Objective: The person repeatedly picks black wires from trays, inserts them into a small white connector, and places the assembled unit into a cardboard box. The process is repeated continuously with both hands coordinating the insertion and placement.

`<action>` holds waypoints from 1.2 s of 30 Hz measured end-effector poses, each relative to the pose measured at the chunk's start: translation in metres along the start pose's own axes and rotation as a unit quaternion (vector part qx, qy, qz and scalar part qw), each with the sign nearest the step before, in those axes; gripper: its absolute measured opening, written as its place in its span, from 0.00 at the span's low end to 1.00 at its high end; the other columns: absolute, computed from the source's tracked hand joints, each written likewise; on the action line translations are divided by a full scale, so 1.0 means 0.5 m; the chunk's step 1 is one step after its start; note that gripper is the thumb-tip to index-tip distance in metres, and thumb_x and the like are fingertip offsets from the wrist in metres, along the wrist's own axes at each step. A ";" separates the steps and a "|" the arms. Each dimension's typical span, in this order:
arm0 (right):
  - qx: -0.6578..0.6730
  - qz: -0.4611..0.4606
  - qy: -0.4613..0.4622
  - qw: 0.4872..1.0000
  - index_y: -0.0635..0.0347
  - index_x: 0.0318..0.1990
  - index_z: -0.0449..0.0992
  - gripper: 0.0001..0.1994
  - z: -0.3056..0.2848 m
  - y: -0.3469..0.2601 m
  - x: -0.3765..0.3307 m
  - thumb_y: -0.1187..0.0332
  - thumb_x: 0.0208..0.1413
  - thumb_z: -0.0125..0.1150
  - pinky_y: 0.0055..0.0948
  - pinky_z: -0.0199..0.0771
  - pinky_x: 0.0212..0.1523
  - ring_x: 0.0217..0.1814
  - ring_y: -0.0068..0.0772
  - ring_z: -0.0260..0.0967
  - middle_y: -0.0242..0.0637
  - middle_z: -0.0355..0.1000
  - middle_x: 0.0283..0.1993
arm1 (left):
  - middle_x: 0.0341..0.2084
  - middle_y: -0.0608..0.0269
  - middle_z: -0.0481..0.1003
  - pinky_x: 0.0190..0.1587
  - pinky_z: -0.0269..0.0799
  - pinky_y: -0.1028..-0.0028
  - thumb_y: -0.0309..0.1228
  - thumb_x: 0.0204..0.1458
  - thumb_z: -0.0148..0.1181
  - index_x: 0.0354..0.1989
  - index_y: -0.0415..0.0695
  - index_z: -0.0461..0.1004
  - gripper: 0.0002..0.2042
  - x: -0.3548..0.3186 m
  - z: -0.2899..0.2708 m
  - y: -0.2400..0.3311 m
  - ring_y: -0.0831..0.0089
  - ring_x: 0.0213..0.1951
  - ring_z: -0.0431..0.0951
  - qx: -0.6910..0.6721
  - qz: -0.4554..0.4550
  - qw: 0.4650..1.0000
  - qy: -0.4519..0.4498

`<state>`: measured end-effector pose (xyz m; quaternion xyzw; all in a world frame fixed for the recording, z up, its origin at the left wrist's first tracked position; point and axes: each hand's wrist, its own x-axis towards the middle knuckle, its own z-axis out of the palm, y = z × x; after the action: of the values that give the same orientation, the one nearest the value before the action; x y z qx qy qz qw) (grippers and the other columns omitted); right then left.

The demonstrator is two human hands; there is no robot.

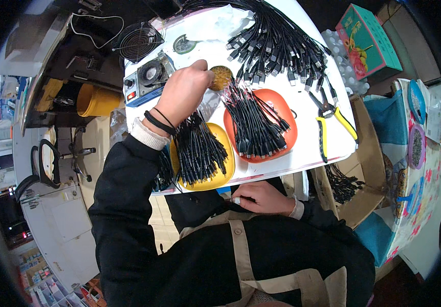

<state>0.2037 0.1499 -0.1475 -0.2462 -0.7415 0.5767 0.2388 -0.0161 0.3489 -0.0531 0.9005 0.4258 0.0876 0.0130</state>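
My left hand (187,89) reaches over the white table (294,156), fingers pinched together beside a round pot of amber, rosin-like material (221,78). What it holds, if anything, is hidden. Under its wrist, a yellow tray (229,174) bears a bundle of short black cables (200,151). Next to it, an orange tray (288,110) carries more short black cables (259,130), their pale wire ends toward the pot. My right hand (264,198) rests low by my lap at the table's near edge, fingers curled. Something small and white shows at its fingertips; its grip is unclear.
A soldering pot-like device (151,74) and a fan (137,42) stand at the left. Black USB cables (282,46) cover the far right, near yellow-handled wire strippers (328,117). A cardboard box (379,174) with cables sits right of the table, below a green carton (366,41).
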 end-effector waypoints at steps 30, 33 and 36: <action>-0.082 -0.004 0.027 0.996 0.62 0.38 0.75 0.09 0.009 -0.003 0.003 0.67 0.54 0.57 0.39 0.72 0.40 0.38 0.45 0.72 0.43 0.73 0.35 | 0.24 0.56 0.72 0.27 0.68 0.73 0.23 0.47 0.64 0.31 0.36 0.77 0.05 -0.118 -0.103 -0.042 0.67 0.23 0.73 -0.139 -0.156 0.967 0.146; -0.095 0.017 0.009 0.995 0.62 0.39 0.75 0.09 0.014 -0.001 0.007 0.67 0.54 0.56 0.40 0.72 0.39 0.37 0.46 0.72 0.44 0.73 0.36 | 0.25 0.56 0.74 0.30 0.70 0.72 0.24 0.49 0.63 0.31 0.36 0.77 0.05 -0.148 -0.112 -0.084 0.65 0.26 0.75 -0.086 -0.173 0.969 0.153; -0.092 0.019 0.007 0.996 0.62 0.39 0.75 0.09 0.021 0.000 0.011 0.67 0.54 0.56 0.39 0.73 0.38 0.36 0.47 0.72 0.44 0.73 0.36 | 0.25 0.54 0.73 0.30 0.70 0.69 0.24 0.48 0.63 0.31 0.36 0.76 0.05 -0.159 -0.102 -0.129 0.60 0.27 0.75 -0.042 -0.168 0.972 0.156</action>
<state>0.1927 0.1456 -0.1494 -0.2856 -0.7845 0.5090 0.2095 -0.1232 0.3263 -0.0207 0.7895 0.5641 0.2416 -0.0017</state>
